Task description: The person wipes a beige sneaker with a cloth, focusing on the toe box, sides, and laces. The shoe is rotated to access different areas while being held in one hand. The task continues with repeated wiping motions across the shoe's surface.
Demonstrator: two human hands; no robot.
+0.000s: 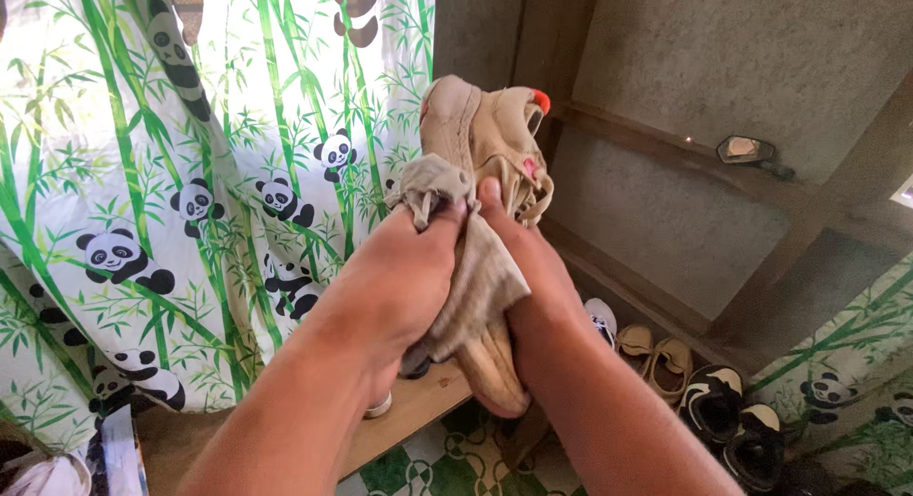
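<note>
Hands occupy the centre of the view, both closed on items. The left hand (pixel 399 277) grips a crumpled grey-beige cloth (pixel 471 268), bunched at the fingertips and pressed against a tan canvas shoe (pixel 485 135). The right hand (pixel 533 268) holds that shoe from its right side, thumb up along the upper; the shoe stands roughly upright, one end raised, the other end showing below the cloth. Left of the shoe hangs a panda-and-bamboo curtain (pixel 190 201). Below the shoe lies a wooden board (pixel 418 401) over a green-and-white patterned floor (pixel 428 467). Lower right of the shoe, beige shoes (pixel 656 358) and black-and-white sneakers (pixel 732 420) sit along the wall. Right of the shoe, a small mirror (pixel 747 151) rests on a wall rail.
</note>
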